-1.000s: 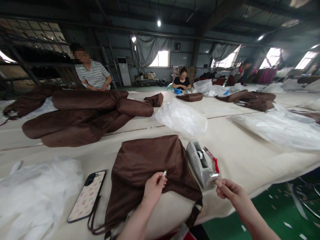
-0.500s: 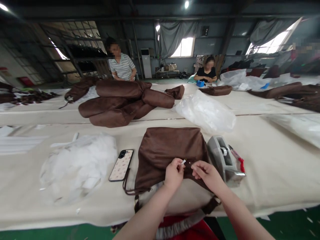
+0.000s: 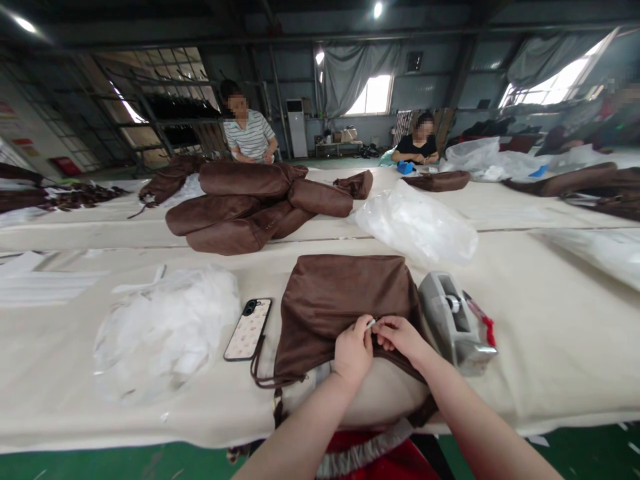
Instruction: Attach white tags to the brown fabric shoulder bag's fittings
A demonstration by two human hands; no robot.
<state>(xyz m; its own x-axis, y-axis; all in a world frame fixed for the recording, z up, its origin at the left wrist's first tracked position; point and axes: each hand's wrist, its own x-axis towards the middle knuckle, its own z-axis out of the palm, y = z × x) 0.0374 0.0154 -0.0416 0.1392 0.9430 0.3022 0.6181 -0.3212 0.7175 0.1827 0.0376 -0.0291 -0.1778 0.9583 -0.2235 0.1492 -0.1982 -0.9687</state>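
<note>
At left you have a phone [image 3: 249, 330], then the brown bag [image 3: 350, 283], lying on the near side of the table [image 3: 560, 333] beneath both grips. Your left hand [image 3: 354, 348] pinches a small white piece [image 3: 371, 324] over the bag; just right of it, your right hand [image 3: 399, 338] bunches its fingertips, any hold hidden; rightmost, a tape dispenser [image 3: 440, 303] stands beside the bag

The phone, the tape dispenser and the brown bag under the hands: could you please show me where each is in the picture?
Phone [image 3: 248, 331], head view: middle of its patterned back.
Tape dispenser [image 3: 452, 339], head view: its grey body.
Brown bag [image 3: 347, 292], head view: upper panel of its visible side.
</note>
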